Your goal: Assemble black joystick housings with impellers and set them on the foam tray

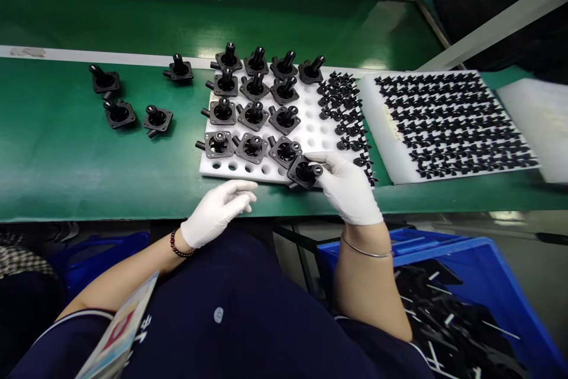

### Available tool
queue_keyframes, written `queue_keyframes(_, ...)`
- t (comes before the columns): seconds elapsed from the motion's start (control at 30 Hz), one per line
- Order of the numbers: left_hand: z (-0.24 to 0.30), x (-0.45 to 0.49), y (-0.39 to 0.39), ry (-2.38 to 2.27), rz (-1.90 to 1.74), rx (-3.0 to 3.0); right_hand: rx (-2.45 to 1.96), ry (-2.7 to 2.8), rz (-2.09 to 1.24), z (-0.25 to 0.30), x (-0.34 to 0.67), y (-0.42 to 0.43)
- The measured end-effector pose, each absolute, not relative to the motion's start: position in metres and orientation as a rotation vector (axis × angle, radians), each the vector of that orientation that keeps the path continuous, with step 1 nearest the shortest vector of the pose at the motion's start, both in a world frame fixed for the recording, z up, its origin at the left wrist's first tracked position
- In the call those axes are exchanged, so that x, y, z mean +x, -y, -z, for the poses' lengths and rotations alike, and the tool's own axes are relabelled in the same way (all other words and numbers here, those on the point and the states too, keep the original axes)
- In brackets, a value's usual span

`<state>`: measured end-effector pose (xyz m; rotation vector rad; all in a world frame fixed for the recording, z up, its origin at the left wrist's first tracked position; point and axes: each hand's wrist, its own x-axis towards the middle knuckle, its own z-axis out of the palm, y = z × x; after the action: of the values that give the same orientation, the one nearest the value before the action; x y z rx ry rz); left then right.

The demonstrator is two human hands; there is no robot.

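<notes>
My right hand, in a white glove, grips a black plastic pump housing at the near edge of a white foam tray. The part is tilted, its post pointing toward my fingers. Rows of similar housings with square flanges and side spouts stand on the tray. Small black impellers cluster along its right side. My left hand, also gloved, is over the bench's front edge, just below the tray. Its fingers are loosely bent and apart, with nothing visible in them.
Several loose housings lie on the green bench to the left. Another foam block holds rows of impellers, with a further white block beyond it. Below right is a blue crate of black parts.
</notes>
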<state>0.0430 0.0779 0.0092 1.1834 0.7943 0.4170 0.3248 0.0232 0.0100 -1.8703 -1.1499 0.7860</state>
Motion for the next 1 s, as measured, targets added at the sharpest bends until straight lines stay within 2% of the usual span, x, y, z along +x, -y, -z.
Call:
queue_keyframes(0.3,-0.004,0.041,-0.076,-0.767,-0.387,1.209,-2.061,1.360,-0.350,-0.007,0.318,-0.013)
queue_keyframes(0.77,-0.017,0.039,-0.079,-0.847,-0.348,1.273,-2.066,1.328,-0.216,-0.028,0.319,0.011)
queue_keyframes(0.87,-0.025,0.033,-0.086,-0.877,-0.359,1.346,-2.280,1.120,-0.070,-0.057,0.341,0.049)
queue_keyframes(1.0,-0.043,0.026,-0.103,-0.958,-0.409,1.478,-2.837,0.653,0.004,-0.090,0.391,0.121)
